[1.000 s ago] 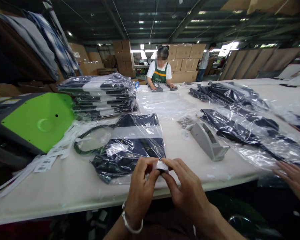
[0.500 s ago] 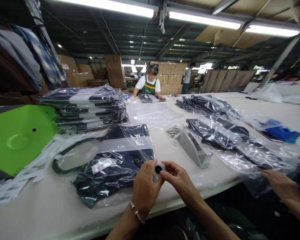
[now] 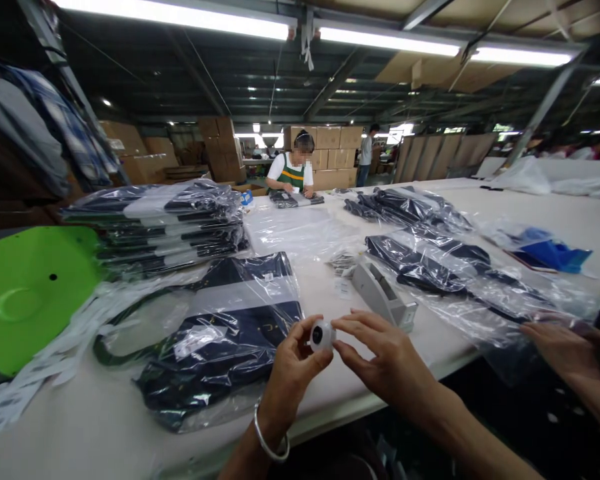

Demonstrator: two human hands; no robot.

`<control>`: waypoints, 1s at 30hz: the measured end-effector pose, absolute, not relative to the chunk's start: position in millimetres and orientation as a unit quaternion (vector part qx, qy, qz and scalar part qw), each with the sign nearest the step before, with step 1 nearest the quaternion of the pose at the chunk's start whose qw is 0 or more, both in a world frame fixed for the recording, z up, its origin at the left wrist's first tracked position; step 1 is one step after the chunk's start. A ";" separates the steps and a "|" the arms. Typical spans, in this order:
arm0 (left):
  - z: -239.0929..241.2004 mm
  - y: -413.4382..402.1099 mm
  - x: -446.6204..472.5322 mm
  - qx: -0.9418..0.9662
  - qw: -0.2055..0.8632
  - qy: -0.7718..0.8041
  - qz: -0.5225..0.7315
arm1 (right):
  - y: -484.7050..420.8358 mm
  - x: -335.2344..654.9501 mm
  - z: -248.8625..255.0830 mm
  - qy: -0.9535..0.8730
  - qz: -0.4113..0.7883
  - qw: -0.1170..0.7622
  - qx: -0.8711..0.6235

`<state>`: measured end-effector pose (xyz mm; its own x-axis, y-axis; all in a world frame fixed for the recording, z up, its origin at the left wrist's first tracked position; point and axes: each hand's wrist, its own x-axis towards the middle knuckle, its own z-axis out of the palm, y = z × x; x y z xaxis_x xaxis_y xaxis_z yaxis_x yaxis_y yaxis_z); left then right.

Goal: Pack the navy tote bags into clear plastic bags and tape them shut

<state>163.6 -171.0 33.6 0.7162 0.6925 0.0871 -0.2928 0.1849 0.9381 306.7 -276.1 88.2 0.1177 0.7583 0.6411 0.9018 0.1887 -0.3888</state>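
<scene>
A small whitish roll of tape (image 3: pixel 324 335) with a dark core is held above the table's front edge. My left hand (image 3: pixel 293 363) pinches it from the left between thumb and fingers. From the right, the thumb and fingertips of my right hand (image 3: pixel 385 350) grip its edge. Just beyond my right hand stands a grey tape dispenser (image 3: pixel 380 293). To the left of my hands a dark garment in a clear plastic bag (image 3: pixel 230 333) lies flat, with a pale band across it and a dark loop at its left.
Bagged dark garments (image 3: pixel 165 220) are stacked at the left, near a green panel (image 3: pixel 35 293) and paper tags (image 3: pixel 80 327). More bagged garments (image 3: pixel 430 260) lie right. A neighbour's hand (image 3: pixel 560 347) touches plastic there. Another person (image 3: pixel 290 173) works across the white table (image 3: pixel 520 207).
The roll has turned, its dark core now facing more left. My right hand has shifted right, its fingers spreading to the roll's edge. The person opposite has drawn both hands together.
</scene>
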 end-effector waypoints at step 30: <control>26.5 -181.7 162.1 0.171 0.959 0.070 0.215 | -249.6 329.0 83.8 -0.797 -0.153 0.349 -0.468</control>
